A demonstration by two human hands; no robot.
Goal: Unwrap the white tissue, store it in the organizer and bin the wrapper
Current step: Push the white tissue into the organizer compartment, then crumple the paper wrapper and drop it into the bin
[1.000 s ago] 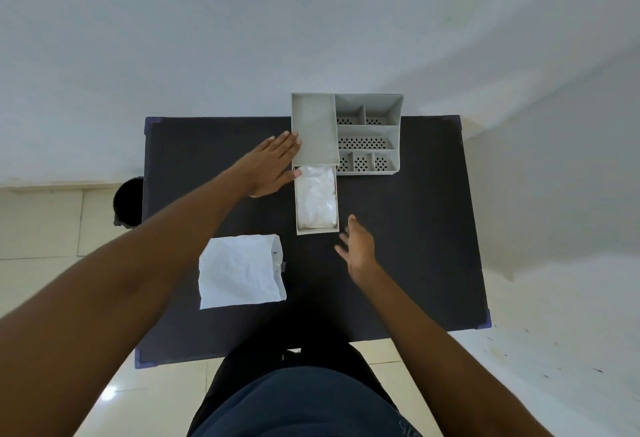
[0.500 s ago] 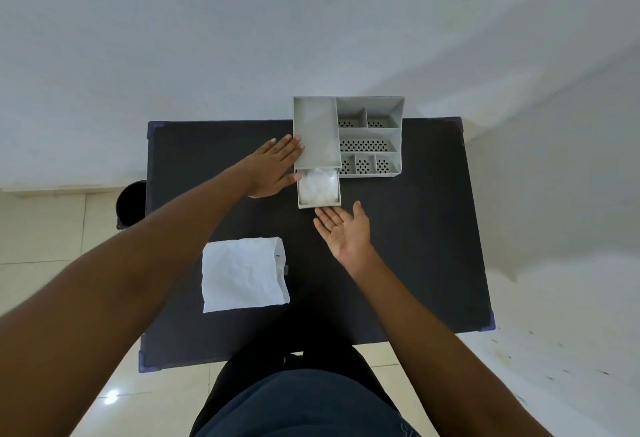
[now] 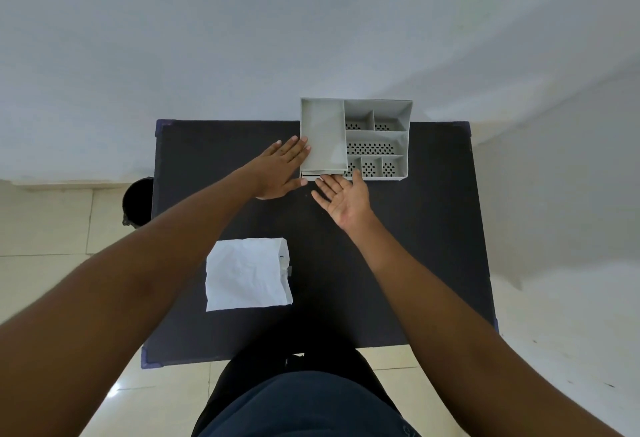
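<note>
Drawer nearly shut, wrapper left on the table.

Grey organizer (image 3: 356, 138) at far edge of black table (image 3: 433, 246); perforated compartments bare, drawer front (image 3: 311, 176) barely proud, tissue out of sight. Left hand (image 3: 280, 169) flat and spread against organizer's left wall, holding nothing. Right hand (image 3: 341, 199) open, fingertips at drawer front. White wrapper (image 3: 247, 273) near left. Dark bin (image 3: 138, 201) left of table, contents unreadable.
</note>
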